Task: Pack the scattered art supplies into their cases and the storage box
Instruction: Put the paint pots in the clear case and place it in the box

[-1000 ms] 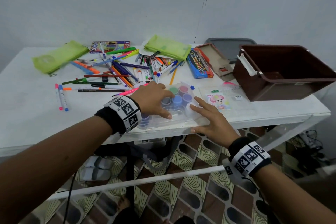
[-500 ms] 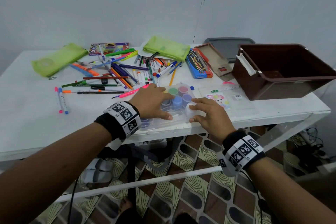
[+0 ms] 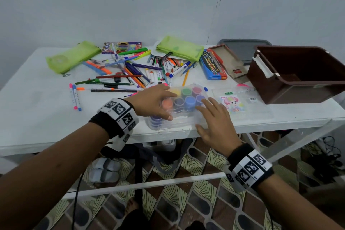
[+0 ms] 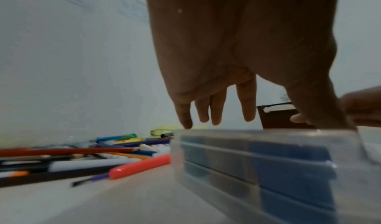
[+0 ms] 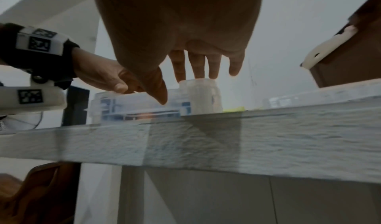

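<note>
A clear plastic case of paint pots lies at the table's front edge. My left hand rests on its left part, fingers straight over the lid and thumb against the near side. My right hand lies over its right end, its straight fingers touching the top there, above a white pot. Scattered pens and pencils lie behind the case. The brown storage box stands open at the right.
Two green pouches, a blue-red pencil box, an open cardboard box and a grey lid lie at the back. A sticker packet sits right of the case. The table edge runs just below my wrists.
My right hand moved from the table edge onto the right end of the paint case, curled there, then straightened its fingers over it. My left hand stayed on the case.
</note>
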Motion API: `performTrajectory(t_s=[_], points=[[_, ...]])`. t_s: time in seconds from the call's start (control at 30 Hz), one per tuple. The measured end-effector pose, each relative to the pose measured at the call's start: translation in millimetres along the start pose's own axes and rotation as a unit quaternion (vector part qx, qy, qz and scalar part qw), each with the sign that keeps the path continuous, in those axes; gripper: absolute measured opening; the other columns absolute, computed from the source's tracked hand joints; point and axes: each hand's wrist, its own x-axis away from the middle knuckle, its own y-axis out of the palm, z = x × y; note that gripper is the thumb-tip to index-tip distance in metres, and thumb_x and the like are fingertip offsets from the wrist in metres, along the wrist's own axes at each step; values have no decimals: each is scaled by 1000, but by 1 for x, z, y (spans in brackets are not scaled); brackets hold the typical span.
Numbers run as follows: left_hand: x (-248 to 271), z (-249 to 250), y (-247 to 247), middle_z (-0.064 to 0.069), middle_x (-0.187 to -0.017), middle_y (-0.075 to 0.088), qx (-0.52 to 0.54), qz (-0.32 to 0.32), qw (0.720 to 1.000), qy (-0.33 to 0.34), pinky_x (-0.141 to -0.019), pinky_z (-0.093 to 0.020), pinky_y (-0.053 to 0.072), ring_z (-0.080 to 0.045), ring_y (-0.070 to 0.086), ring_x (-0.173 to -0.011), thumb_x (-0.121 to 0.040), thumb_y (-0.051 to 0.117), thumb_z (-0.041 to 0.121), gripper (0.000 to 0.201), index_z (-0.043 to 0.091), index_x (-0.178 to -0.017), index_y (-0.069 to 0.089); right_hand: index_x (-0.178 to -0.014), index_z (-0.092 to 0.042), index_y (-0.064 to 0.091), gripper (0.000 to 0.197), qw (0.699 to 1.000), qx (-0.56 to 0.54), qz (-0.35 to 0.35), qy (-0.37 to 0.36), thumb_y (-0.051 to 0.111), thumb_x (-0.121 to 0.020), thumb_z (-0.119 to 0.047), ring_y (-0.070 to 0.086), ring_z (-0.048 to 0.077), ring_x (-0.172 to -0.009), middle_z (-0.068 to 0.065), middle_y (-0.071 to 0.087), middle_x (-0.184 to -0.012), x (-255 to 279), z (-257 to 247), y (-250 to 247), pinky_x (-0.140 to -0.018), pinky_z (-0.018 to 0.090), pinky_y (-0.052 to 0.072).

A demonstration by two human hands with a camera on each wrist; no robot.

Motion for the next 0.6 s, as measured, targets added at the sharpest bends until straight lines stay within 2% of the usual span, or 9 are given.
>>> performTrajectory(t_s=[0.07,0.2,0.33,0.4,0.5,0.6], points=[[13,-11,-3,-7,-160,20,18,0,999,-29,-114,-31,18,-19,15,-147,-75,76,51,88,25,-149,35,-136,-12,51,56,999,-8,-11,-35,62,-87,-36,30,30,-144,11,42,-150,0,-14,5,-116,54,25],[28,-18,-2,-2,-161,16,60,4,997,-45,-112,-24,16,-14,12,-148,-78,76,44,85,28,-149,32,-140,-7,48,71,995,-4,-29,-95,46,-90,-56,30,31,-145,13,41,-152,-11,-37,18,-117,54,20],[27,-19,-2,-3,-161,15,65,-3,997,-42,-111,-23,16,-13,12,-148,-78,76,45,85,27,-149,33,-140,-4,47,89,993,25,-42,-103,48,-82,-71,35,31,-142,15,44,-149,-21,-47,31,-116,56,19],[27,-19,-3,-3,-161,15,57,-7,997,-41,-112,-24,17,-13,12,-148,-78,75,46,85,25,-149,33,-136,-3,52,87,995,17,-23,-96,51,-82,-72,40,29,-140,15,48,-146,-23,-49,34,-115,56,24],[27,-21,0,-4,-161,15,59,0,998,-39,-113,-26,16,-14,13,-148,-78,74,48,85,25,-149,33,-125,-5,62,75,995,-1,27,-94,53,-84,-67,50,27,-132,13,59,-135,-29,-51,33,-113,53,30],[27,-26,4,-5,-162,14,65,10,997,-38,-115,-28,16,-16,14,-148,-77,75,49,87,26,-149,32,-117,-9,66,68,995,-7,39,-90,55,-81,-66,55,25,-127,8,64,-128,-34,-51,30,-113,49,31]])
